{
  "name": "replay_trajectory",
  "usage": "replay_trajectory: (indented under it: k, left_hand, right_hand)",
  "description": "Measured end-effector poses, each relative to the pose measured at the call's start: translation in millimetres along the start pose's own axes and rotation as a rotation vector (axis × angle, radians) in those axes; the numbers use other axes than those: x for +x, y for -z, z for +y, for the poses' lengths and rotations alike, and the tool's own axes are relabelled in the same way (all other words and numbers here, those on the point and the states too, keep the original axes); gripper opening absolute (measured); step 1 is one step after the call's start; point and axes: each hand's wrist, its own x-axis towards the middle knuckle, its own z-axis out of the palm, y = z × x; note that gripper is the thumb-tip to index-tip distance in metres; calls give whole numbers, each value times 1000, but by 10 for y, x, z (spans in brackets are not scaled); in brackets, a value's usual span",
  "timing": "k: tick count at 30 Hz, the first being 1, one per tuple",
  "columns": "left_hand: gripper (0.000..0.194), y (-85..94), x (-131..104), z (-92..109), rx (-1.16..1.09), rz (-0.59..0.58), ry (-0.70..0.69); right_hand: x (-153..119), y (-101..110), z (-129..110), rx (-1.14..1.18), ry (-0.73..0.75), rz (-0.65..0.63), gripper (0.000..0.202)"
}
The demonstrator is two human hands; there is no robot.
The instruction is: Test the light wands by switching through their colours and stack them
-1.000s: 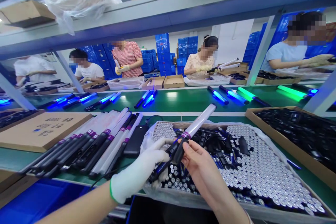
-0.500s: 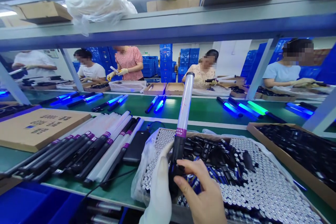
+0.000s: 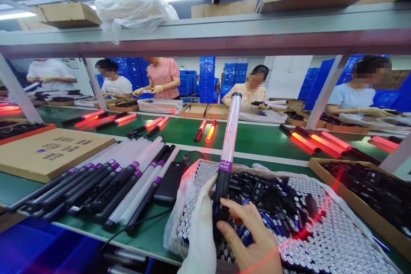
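Observation:
A light stick (image 3: 230, 130) with a clear tube, a purple band and a black handle stands nearly upright before me. My left hand (image 3: 203, 227), in a white glove, is wrapped round the handle from the left. My bare right hand (image 3: 253, 239) has its thumb and forefinger against the handle's right side, near its lower end. Both hands are above a lined box of batteries (image 3: 349, 218), which also holds loose black caps (image 3: 266, 192). The handle's lower end is partly hidden by my fingers.
Several unlit light sticks (image 3: 109, 188) lie left, beside a black power bank (image 3: 170, 182) and a flat cardboard box (image 3: 51, 152). Red-glowing sticks (image 3: 210, 132) lie on the green belt (image 3: 173, 137). A carton of black parts (image 3: 369, 188) stands right. Several co-workers sit or stand opposite.
The lit sticks on the belt have turned from mostly blue, one green, to red. The view has shifted slightly. My hands keep the same hold on the light stick.

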Motion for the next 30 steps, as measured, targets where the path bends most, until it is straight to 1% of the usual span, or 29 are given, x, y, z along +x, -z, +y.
replay_trajectory:
  k: [5,9,11,14,18,21,23,27,30]
  left_hand:
    - [49,0,-15,-75,2,-9,48]
    - [49,-5,13,-111,28,-43,46]
    - [51,-15,18,-111,46,-73,45]
    - [51,-20,-12,-105,79,-116,39]
    - [44,2,-64,-97,126,-132,-24]
    - [47,11,-74,-80,164,-139,-75]
    - [46,8,-69,-62,194,-148,-95]
    - [42,-1,-42,-47,256,-160,-100]
    - [43,-8,-19,-88,290,-165,-80]
  right_hand:
    - [-8,3,61,-27,56,30,35]
    - [14,9,94,-24,123,52,35]
    - [27,11,107,-6,75,53,45]
    - [43,17,123,57,-72,5,64]
    - [77,49,124,177,-234,-68,65]
    - [114,98,109,241,-319,-112,69]
    - [135,134,100,243,-309,-136,66]
    - [164,191,100,154,-147,-127,45]
    - [184,223,109,147,-125,-143,41]
